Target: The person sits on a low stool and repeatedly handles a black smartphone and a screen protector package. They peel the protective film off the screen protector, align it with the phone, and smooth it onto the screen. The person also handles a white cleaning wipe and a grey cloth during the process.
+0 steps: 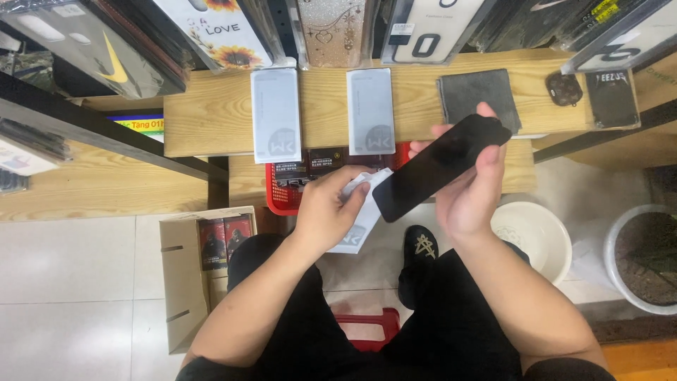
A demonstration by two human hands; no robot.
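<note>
My right hand [471,190] grips a black phone-shaped glass slab [437,168], tilted, its upper end near the wooden bench. Beside the slab's lower end, my left hand [331,208] pinches a white wipe [361,183] over a white packet [356,233]. Both hands hover above my lap, just in front of the bench edge.
On the wooden bench [211,120] lie two white flat packets [276,115] [370,111], a grey cloth [478,95] and small dark items [612,97]. A red basket [282,190] sits under it. On the floor stand a cardboard box [185,275], a white bucket [536,236], a plant pot [645,257].
</note>
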